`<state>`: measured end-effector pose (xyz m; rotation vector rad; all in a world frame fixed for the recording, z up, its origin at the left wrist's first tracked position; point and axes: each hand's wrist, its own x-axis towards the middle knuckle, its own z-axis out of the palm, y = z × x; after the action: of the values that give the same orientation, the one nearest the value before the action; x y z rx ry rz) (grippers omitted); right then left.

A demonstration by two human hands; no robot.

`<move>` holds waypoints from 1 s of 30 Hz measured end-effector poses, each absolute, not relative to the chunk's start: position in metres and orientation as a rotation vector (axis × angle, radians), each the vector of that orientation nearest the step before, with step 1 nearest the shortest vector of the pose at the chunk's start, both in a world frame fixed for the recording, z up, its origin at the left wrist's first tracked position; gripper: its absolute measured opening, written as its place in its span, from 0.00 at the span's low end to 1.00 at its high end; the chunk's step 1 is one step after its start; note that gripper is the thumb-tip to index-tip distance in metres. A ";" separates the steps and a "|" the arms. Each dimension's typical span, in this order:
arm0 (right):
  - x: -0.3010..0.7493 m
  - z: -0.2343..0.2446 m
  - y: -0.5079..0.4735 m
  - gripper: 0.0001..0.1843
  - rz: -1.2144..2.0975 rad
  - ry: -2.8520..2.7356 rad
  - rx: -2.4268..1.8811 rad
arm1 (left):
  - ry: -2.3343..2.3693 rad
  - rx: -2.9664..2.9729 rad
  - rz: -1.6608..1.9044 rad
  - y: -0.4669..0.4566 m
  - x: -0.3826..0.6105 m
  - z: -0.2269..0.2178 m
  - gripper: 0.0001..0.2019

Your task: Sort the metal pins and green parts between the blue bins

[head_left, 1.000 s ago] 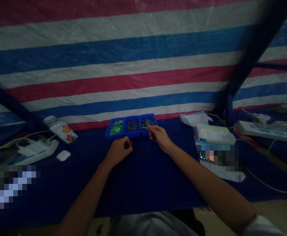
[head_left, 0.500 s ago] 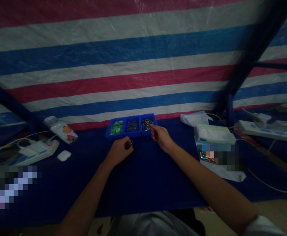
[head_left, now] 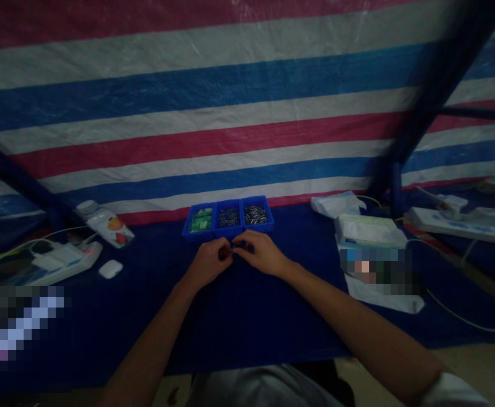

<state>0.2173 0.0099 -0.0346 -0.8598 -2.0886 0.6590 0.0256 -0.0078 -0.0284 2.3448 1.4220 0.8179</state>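
Note:
My left hand [head_left: 211, 259] is closed in a pinch on a small metal fastener [head_left: 233, 246], mostly hidden by the fingers. Fingertip to fingertip with it, my right hand [head_left: 261, 251] is closed too, pinching at the same spot; what it holds is too small to make out. Just beyond the hands, three blue bins stand side by side: the left bin [head_left: 184, 229] has green and whitish small pieces, the middle bin [head_left: 229, 231] dark screw-like metal parts, the right bin [head_left: 268, 226] small shiny metal parts.
On the left of the blue table [head_left: 247, 328] are a white bottle [head_left: 110, 225], a power strip [head_left: 67, 263] and a white case [head_left: 110, 268]. To the right lie a tissue pack [head_left: 370, 230], plastic wrapping [head_left: 338, 203] and another power strip [head_left: 463, 226]. A striped tarp [head_left: 230, 130] hangs behind.
My right hand has left the right bin and come down and left to meet my left hand. The left hand has barely moved and keeps its pinch.

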 end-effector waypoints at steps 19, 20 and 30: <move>0.215 -0.039 0.018 0.12 1.109 -1.742 -0.902 | 1.296 2.391 1.079 -0.006 0.024 -0.025 0.06; 0.216 -0.040 0.018 0.13 1.099 -1.753 -0.900 | 1.297 2.388 1.077 -0.006 0.024 -0.026 0.07; 0.216 -0.035 0.010 0.16 0.833 -2.037 -0.740 | 1.271 2.436 0.943 -0.008 0.026 -0.027 0.15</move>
<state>0.2157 0.0105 -0.0354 -0.7402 -2.0372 0.8327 0.0256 -0.0085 -0.0269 2.4365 1.2706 0.9433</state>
